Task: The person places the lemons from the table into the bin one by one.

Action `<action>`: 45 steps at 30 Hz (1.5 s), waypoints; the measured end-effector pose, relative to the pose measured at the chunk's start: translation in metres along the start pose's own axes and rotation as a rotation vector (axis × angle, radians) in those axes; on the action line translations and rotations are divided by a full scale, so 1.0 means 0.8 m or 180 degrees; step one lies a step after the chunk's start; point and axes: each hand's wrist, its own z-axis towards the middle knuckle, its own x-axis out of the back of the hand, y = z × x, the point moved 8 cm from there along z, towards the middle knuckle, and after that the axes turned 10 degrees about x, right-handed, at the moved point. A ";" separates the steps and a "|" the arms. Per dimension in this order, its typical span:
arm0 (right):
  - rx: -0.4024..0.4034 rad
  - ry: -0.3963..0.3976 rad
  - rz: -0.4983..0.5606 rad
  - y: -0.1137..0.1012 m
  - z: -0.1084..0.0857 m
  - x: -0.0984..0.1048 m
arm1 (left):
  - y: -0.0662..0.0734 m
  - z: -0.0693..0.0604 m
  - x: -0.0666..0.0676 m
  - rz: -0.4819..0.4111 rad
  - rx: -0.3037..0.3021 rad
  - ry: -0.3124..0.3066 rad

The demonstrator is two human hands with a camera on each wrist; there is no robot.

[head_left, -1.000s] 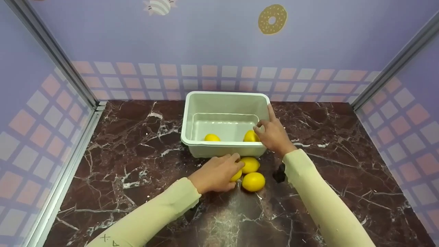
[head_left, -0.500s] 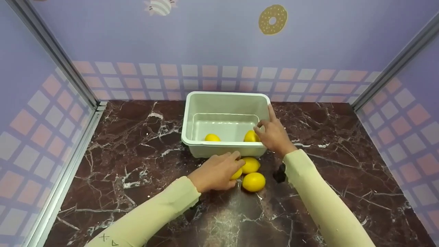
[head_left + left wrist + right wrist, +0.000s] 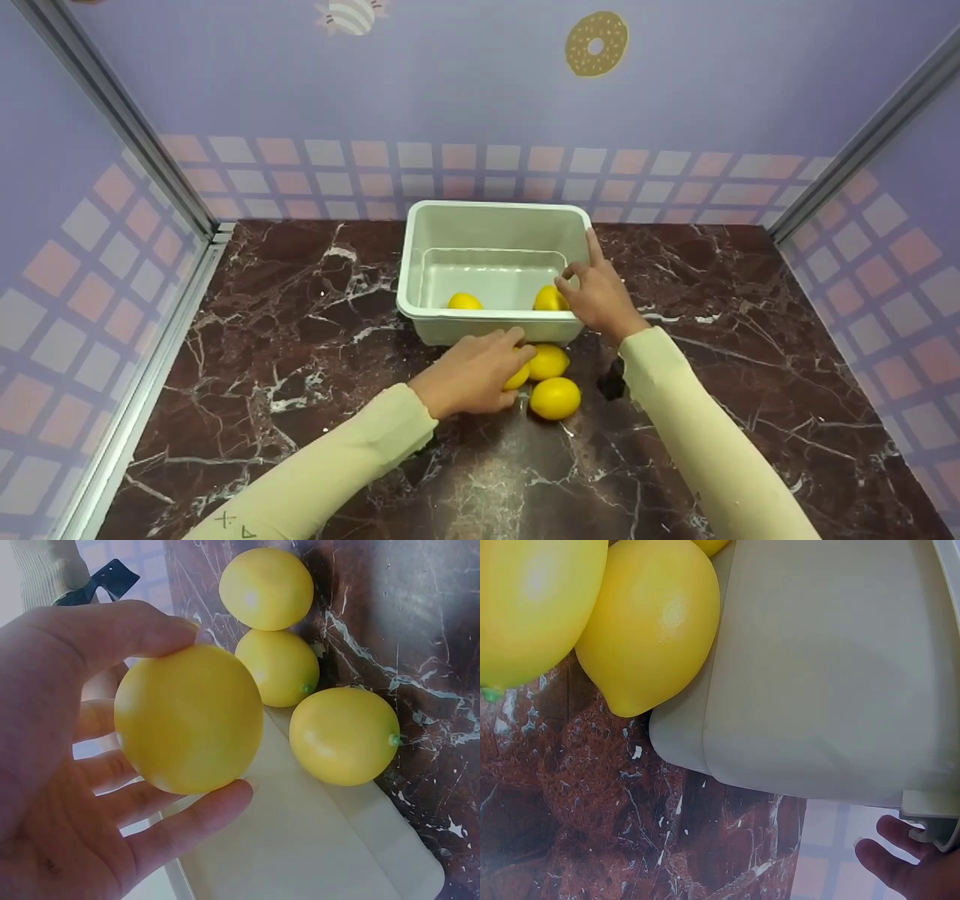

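My left hand [image 3: 476, 371] is in front of the pale plastic basin [image 3: 491, 328], its thumb and fingers curled round a lemon [image 3: 187, 720], best seen in the left wrist view. Right beside it on the table lie more lemons, one touching the basin's front [image 3: 550, 362] and another nearer to me [image 3: 555, 398]. A third loose lemon [image 3: 277, 667] shows in the left wrist view. My right hand [image 3: 602, 295] holds the basin's right rim, thumb over the inside and index finger stretched along the edge. Inside the basin are a lemon at left [image 3: 465, 301] and a lemon at right [image 3: 551, 298].
The basin stands on a dark red marbled tabletop [image 3: 300, 420], close to the purple back wall [image 3: 480, 90] with its checkered band. Side walls with metal frame posts [image 3: 142, 127] bound the table. A dark object [image 3: 612, 381] shows under the right wrist.
My left hand has shifted very slightly up toward the basin, with its fingers round the lemon. The right hand, basin and other lemons have stayed where they were.
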 end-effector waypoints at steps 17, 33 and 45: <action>-0.0025 -0.0006 0.0055 -0.001 -0.001 0.000 | -0.002 -0.002 0.005 0.0040 -0.0002 -0.0007; -0.0029 -0.0007 0.0071 0.002 -0.001 -0.001 | -0.003 -0.001 0.009 0.0032 0.0004 -0.0032; -0.0011 -0.0012 0.0059 0.001 -0.001 0.000 | -0.003 -0.002 0.015 0.0055 -0.0021 0.0019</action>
